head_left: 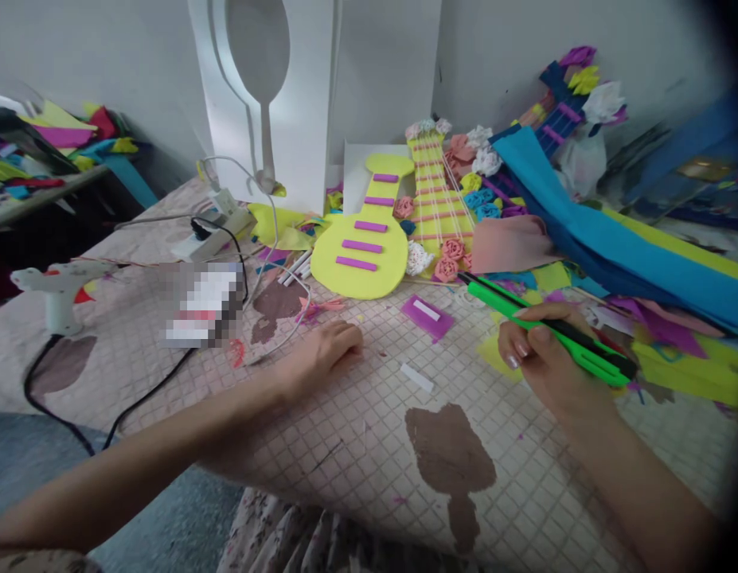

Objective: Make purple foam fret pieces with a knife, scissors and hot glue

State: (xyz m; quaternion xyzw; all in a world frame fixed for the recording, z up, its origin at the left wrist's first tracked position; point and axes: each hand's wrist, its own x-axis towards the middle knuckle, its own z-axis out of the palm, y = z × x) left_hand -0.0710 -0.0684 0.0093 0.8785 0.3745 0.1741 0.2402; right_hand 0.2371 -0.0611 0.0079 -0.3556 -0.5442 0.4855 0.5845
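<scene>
My right hand [556, 378] grips a green utility knife [589, 350] with black parts, its tip pointing up and left above the table. Curled and resting on the tabletop, my left hand [329, 354] has its fingers together, and I see nothing in them. Between the hands lies a small purple piece [437, 326] with a white strip [427, 310] on it. A second white strip [417, 377] lies nearer to me. Beyond them is a yellow guitar-shaped cutout [386, 270] with several purple bars across its neck and body.
A decorated guitar [425, 191] with strings and paper flowers leans at the back, beside white boards [309, 103]. Blue sheets [553, 191] and coloured scraps crowd the right. At left are a white glue gun [61, 298], a power strip [210, 239], cables and a blurred-out object [205, 306].
</scene>
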